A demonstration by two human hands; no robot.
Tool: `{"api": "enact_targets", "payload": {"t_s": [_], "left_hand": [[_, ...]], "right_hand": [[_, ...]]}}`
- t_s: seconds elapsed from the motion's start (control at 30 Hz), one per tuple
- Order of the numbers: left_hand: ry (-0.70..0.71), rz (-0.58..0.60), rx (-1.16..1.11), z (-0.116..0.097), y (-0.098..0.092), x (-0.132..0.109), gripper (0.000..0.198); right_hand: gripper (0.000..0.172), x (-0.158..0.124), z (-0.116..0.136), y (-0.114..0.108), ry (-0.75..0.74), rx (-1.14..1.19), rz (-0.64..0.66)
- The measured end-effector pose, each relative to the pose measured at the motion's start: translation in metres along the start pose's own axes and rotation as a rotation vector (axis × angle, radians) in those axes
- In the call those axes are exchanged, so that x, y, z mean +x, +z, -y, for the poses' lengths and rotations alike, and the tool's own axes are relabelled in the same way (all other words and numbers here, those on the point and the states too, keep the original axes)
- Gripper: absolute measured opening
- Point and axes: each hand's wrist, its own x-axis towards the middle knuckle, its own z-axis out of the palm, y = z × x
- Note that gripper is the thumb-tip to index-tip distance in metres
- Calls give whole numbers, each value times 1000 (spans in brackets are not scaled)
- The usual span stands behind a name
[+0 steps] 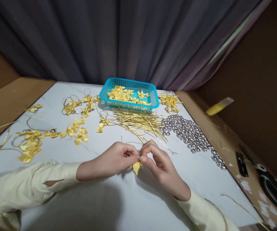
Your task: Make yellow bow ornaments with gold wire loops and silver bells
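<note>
Between my two hands, over the front middle of the white board [80, 205], is a yellow ribbon bow [136, 167]. My left hand [120, 157] pinches it from the left, with its fingers curled together. Thumb and forefinger of my right hand [160, 165] close on the bow's upper right side. A thin cord sticks up just behind the fingers; its lower end is hidden by them. Gold cords [140, 122] lie in a loose pile beyond my hands. Silver bells or beads [186, 130], many of them, spread to the right.
A blue plastic basket [131, 106] holding yellow bows stands at the back. Finished-looking bows with cord loops [31, 144] lie at the left, more bows [169, 102] at the back right. Black scissors [275, 189], a black stapler-like tool [241, 163] and a yellow tube [219, 106] lie right.
</note>
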Motion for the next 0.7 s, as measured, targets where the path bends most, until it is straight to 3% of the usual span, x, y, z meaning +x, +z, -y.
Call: {"api": "enact_targets", "payload": {"t_s": [0.33,0.7], "left_hand": [[20,-21,16,-1,-2,-1,22],[-43,79,-94,-1,-2,0,21]], "right_hand": [[16,2,3,-5,-58,-54,-13],[17,5,0,-7,-31,-6,47]]}}
